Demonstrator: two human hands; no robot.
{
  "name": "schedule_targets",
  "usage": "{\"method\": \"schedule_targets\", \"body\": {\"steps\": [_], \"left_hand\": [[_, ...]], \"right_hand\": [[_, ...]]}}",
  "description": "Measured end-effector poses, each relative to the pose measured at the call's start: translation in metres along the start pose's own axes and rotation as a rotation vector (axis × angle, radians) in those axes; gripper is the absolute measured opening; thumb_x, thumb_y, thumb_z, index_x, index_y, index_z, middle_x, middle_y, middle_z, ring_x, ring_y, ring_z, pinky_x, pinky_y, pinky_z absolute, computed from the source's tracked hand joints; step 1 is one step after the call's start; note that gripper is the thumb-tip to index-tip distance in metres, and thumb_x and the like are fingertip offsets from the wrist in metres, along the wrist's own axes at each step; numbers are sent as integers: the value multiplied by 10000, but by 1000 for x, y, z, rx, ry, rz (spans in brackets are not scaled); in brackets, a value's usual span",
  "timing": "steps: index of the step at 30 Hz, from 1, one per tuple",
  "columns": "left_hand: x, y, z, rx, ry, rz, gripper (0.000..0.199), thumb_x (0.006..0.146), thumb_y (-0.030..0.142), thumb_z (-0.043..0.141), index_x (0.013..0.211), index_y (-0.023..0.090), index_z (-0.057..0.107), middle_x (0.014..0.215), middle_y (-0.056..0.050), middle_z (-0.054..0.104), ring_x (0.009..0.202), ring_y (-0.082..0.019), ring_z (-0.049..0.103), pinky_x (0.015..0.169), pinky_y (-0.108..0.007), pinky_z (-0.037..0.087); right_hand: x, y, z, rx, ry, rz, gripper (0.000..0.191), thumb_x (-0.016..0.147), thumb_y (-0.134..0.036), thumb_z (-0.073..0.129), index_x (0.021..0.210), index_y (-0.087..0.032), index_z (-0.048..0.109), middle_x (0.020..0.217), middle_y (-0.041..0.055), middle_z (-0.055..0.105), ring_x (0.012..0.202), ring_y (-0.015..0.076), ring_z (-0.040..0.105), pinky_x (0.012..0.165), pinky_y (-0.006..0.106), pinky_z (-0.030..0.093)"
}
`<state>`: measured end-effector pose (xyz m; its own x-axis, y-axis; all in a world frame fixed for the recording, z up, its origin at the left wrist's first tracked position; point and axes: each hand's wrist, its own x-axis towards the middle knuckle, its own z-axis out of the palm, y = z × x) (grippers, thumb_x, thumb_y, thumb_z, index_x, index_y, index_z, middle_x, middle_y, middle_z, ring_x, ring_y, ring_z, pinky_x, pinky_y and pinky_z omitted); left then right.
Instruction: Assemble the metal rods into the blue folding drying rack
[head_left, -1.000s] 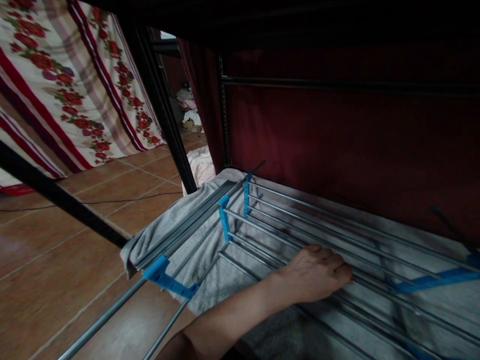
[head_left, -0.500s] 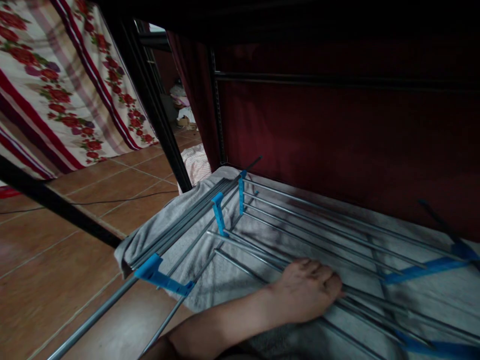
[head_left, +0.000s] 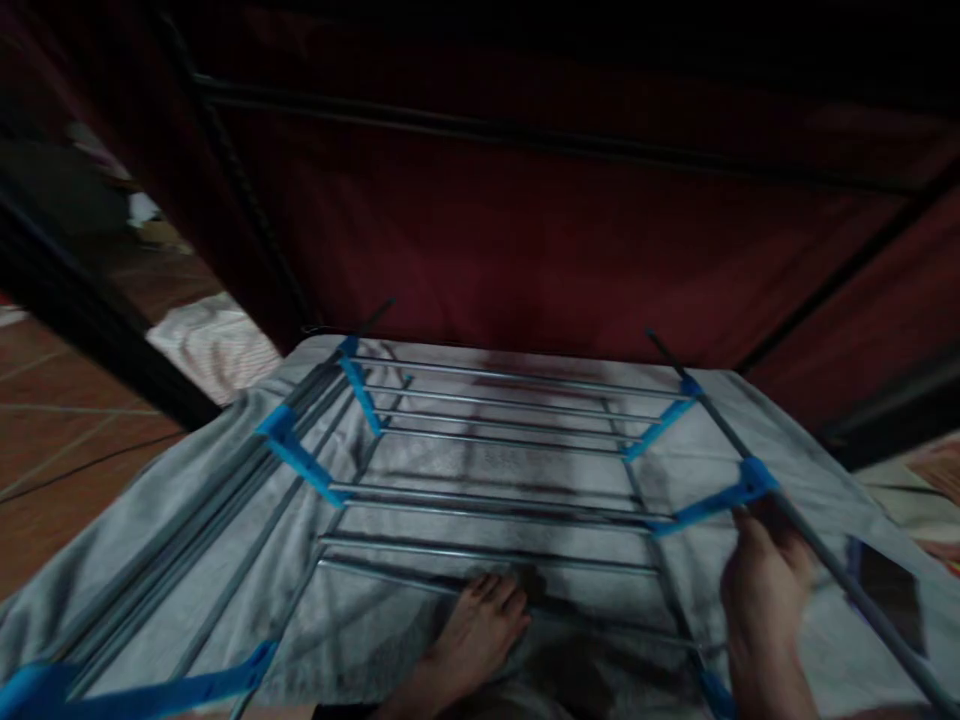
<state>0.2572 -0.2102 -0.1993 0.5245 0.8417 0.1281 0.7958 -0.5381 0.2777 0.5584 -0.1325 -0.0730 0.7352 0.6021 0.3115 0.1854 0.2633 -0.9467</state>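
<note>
At the near edge, the left hand (head_left: 484, 625) lies over the nearest thin grey metal rod (head_left: 390, 575), its fingers bent across it; whether that grip closes round the rod I cannot tell; to the right, the blurred right hand (head_left: 765, 590) is raised beside a thick grey metal tube (head_left: 844, 580), its thumb just below an angled blue plastic bracket (head_left: 712, 508); how far its grip is open, and whether it has hold of tube or bracket, I cannot tell; beyond that tube lies a dark flat rectangular object (head_left: 889, 590); the rack of grey metal rods and blue plastic brackets (head_left: 487, 504) spreads across the middle on a rumpled light grey cloth (head_left: 795, 440), rods running crosswise between brackets at both sides; a bundle of grey metal tubes (head_left: 199, 535) slants along its left side; farther left is a pale striped cloth (head_left: 217, 345); at the back hangs a dark red cloth (head_left: 525, 250), crossed by a black metal bar (head_left: 450, 122).
</note>
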Motion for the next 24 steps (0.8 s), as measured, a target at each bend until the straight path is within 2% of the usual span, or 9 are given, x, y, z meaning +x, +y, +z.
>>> {"method": "schedule_targets", "body": {"steps": [1, 5, 8, 12, 16, 21, 24], "left_hand": [[2, -1, 2, 3, 10, -8, 140, 941, 251, 589, 1057, 221, 661, 1073, -33, 693, 1004, -208, 653, 942, -373, 487], [5, -4, 3, 26, 65, -2, 210, 966, 219, 527, 1118, 240, 671, 1122, -31, 686, 1068, -209, 637, 1024, -410, 458], [5, -9, 2, 46, 101, 10, 242, 977, 249, 503, 1148, 248, 675, 1171, -39, 689, 1097, -221, 637, 1035, -423, 465], [10, -18, -2, 102, 146, -31, 374, 952, 130, 440, 1226, 247, 665, 1238, -80, 675, 1142, -253, 625, 1023, -440, 477], [26, -27, -8, 162, 61, -121, 499, 890, 15, 411, 1293, 208, 634, 1260, -102, 661, 1130, -264, 621, 1021, -455, 475], [42, -28, -13, 153, -115, -85, 630, 816, -106, 324, 1262, 197, 652, 1299, -88, 648, 1222, -236, 585, 1053, -421, 456], [39, -28, -15, 157, -118, -104, 652, 795, -122, 313, 1264, 185, 647, 1271, -89, 670, 1199, -229, 609, 1052, -413, 456]], "right_hand": [[2, 1, -4, -10, 39, 4, 534, 749, -375, 666, 1256, -209, 648, 1199, 64, 680, 1192, 283, 577, 1138, 515, 339], [10, 8, -5, -29, 7, 16, 550, 741, -371, 647, 1271, -226, 647, 1270, 61, 661, 1212, 265, 574, 1151, 504, 321], [12, 13, -5, -39, -7, 26, 585, 756, -403, 643, 1319, -247, 617, 1321, 60, 639, 1240, 260, 559, 1160, 498, 307], [11, 16, -7, -12, -9, 42, 622, 766, -401, 636, 1367, -254, 580, 1364, 60, 615, 1291, 254, 528, 1170, 475, 297], [10, 18, -7, 36, -7, 47, 631, 767, -377, 642, 1382, -258, 566, 1385, 57, 602, 1319, 248, 511, 1168, 458, 308], [11, 21, -8, 60, 0, 60, 612, 766, -386, 669, 1358, -254, 588, 1400, 55, 591, 1330, 245, 500, 1176, 453, 302], [12, 21, -10, 52, -2, 69, 614, 768, -391, 659, 1359, -242, 588, 1391, 62, 598, 1304, 251, 523, 1168, 457, 317]]}}
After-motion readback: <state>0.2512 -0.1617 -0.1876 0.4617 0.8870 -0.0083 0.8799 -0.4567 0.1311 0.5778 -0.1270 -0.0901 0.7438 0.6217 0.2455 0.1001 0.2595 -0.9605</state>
